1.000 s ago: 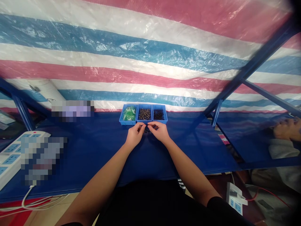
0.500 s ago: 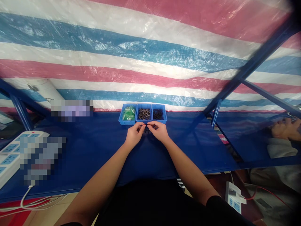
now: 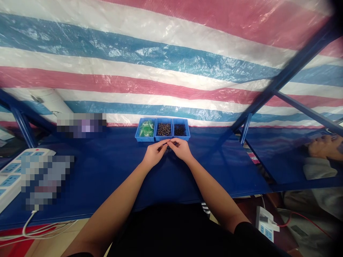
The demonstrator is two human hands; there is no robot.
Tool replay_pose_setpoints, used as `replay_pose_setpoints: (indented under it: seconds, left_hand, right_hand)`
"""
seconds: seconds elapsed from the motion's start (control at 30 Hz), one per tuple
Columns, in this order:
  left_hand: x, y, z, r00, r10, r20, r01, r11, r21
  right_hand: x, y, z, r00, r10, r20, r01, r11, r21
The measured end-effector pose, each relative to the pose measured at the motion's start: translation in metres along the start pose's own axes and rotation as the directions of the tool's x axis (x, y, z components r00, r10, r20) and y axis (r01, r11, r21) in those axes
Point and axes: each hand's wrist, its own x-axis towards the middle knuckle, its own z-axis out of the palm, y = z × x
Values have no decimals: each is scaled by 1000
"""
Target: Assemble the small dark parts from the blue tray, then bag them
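My left hand (image 3: 154, 152) and right hand (image 3: 182, 150) meet at 12 o'clock on the blue cloth (image 3: 107, 171) covering the bench, both curled closed, with the fingertips (image 3: 168, 142) pinched together. A small dark piece (image 3: 168, 146) shows at and just below those fingertips. It is too small to make out, and I cannot tell whether one hand or both have hold of it. My fingers hide part of it.

Just beyond my hands, also at 12 o'clock, three blue plastic bins (image 3: 162, 124) stand side by side against the back of the bench, not touching my hands. The left bin holds small green and clear parts (image 3: 146, 129) in a bag or loose, I cannot tell which. The middle one is heaped with small dark parts with brassy glints (image 3: 164, 129), and the right one with finer black parts (image 3: 180, 130). None can be identified from here.

A white power strip (image 3: 12, 175) sits at 9 o'clock, partly covered by a pixelated blur (image 3: 45, 182), and another blur (image 3: 81, 125) sits at 10 o'clock. A striped tarp (image 3: 171, 60) hangs behind the blue steel shelf frame (image 3: 245, 128). A second power strip (image 3: 264, 224) lies on the floor at 4 o'clock.
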Motion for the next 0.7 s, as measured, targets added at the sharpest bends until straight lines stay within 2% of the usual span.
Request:
replay_pose_setpoints:
  seconds: [0.1, 0.23, 0.33, 0.53, 0.7]
  left_hand:
    - [0, -1, 1, 1000, 18, -13, -18, 999, 39]
    - [1, -2, 2, 996, 1, -92, 6, 997, 76]
    - [1, 0, 1, 994, 3, -105, 5, 997, 82]
    - [0, 3, -1, 999, 25, -48, -20, 995, 95]
    - [0, 1, 1, 1000, 18, -25, -15, 995, 94]
  right_hand:
    - [2, -1, -1, 997, 65, 37, -69, 990, 122]
    - [3, -2, -3, 991, 104, 86, -118, 978, 171]
    - [3, 0, -2, 993, 86, 85, -100, 980, 173]
    - [1, -1, -2, 999, 34, -1, -33, 987, 156]
    - [0, -4, -4, 1000, -23, -20, 25, 996, 82]
